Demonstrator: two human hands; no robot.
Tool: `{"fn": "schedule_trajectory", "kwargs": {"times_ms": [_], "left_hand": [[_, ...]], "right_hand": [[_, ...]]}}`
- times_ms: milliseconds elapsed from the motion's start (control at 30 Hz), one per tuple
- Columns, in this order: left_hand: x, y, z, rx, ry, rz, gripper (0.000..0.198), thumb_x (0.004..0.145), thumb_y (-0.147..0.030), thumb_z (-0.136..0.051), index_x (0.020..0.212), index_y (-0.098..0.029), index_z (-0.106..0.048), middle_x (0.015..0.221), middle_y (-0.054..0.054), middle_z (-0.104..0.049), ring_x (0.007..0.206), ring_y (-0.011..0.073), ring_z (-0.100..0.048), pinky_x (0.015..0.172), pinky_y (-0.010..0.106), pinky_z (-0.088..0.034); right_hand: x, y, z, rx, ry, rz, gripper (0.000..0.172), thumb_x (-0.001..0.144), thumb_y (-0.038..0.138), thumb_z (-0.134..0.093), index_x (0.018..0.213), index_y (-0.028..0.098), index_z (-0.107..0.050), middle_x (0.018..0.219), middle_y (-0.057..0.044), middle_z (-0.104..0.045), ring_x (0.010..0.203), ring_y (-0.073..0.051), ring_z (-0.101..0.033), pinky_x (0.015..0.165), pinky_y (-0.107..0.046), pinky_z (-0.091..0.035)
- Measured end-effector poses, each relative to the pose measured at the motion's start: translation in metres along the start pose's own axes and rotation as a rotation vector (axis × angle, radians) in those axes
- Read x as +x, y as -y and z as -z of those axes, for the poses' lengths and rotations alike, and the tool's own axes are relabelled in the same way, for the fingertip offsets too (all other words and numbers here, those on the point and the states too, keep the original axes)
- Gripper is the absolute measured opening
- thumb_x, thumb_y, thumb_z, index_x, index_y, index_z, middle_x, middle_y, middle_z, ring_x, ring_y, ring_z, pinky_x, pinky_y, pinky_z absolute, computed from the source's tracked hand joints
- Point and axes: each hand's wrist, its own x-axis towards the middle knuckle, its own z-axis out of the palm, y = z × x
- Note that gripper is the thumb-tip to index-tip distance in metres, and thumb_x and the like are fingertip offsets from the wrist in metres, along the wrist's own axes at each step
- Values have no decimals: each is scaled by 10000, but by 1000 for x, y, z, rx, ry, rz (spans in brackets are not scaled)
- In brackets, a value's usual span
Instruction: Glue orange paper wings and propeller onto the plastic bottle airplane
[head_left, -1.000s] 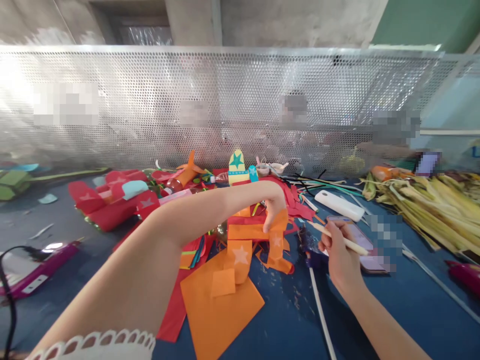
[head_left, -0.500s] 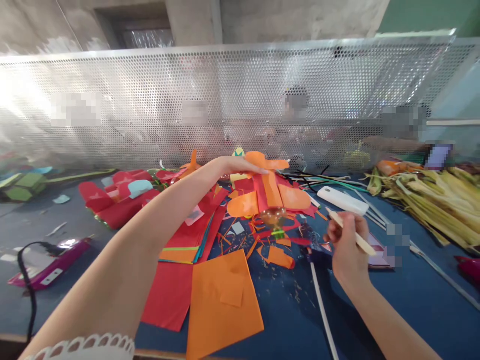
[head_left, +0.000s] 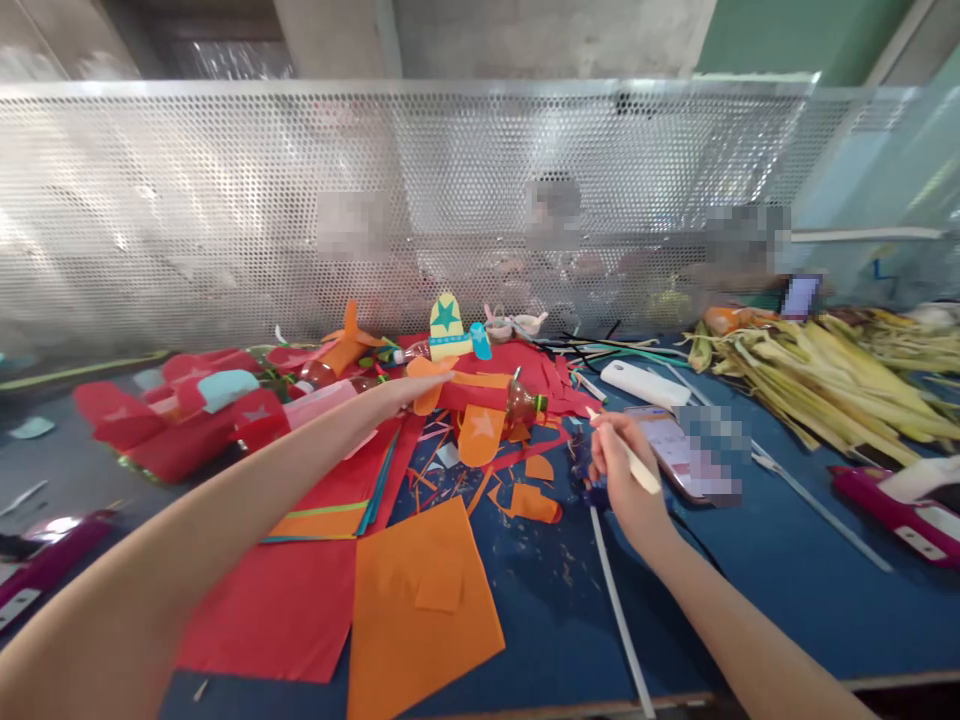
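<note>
My left hand point(head_left: 418, 388) reaches across the table and is closed on the tail end of a toy plane point(head_left: 484, 395). The plane is a brown plastic bottle wrapped in red and orange felt-like sheet, its green-capped neck pointing right. One orange wing with a pale star hangs toward me. My right hand point(head_left: 628, 468) pinches a pale, pencil-like stick point(head_left: 643, 472), its pointed tip toward the plane but apart from it. Orange offcuts point(head_left: 534, 503) and thin strips lie below the plane. Part of my left fingers is hidden behind the plane's tail.
Red and orange sheets point(head_left: 427, 600) lie in front. Red planes point(head_left: 176, 415) stand left, a yellow-topped one point(head_left: 445, 325) behind. To the right are a phone point(head_left: 675, 455), a white oblong object point(head_left: 645, 384), dried husks point(head_left: 832, 380) and a magenta device point(head_left: 896, 510). A perforated metal screen point(head_left: 465, 150) rises behind.
The plane has turned so its capped neck points right instead of toward me. My left hand has turned with it. The view has swung to the right; my right hand still holds the stick.
</note>
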Motion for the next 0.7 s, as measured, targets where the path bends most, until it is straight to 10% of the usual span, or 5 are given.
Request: {"fn": "schedule_trajectory", "kwargs": {"times_ms": [100,233,700], "left_hand": [[-11,-6,4,57,59,147,554,788,-622,-605,926,-89,-663,394,-77,-332,394,71,-268,435,196,-194],[-26,-9,1,40,102,192,404,842,-519,-578,1005,-152,-626,413,-78,-448,344,54,-217,462,213,-102],[-39,33,-22,-178,52,-18,652,687,-522,-705,1220,-209,-496,912,18,-665,865,204,-648,761,304,-524]], "right_hand": [[-5,0,1,-104,86,61,248,875,484,-522,883,237,-541,587,72,-437,453,-97,-442,447,-229,-374],[-8,6,2,-264,245,165,169,886,405,-527,871,239,-555,613,54,-456,510,-110,-455,510,-243,-368],[-6,-2,-4,-73,280,-13,181,819,397,-565,794,235,-489,565,67,-497,475,-108,-471,480,-234,-389]]}}
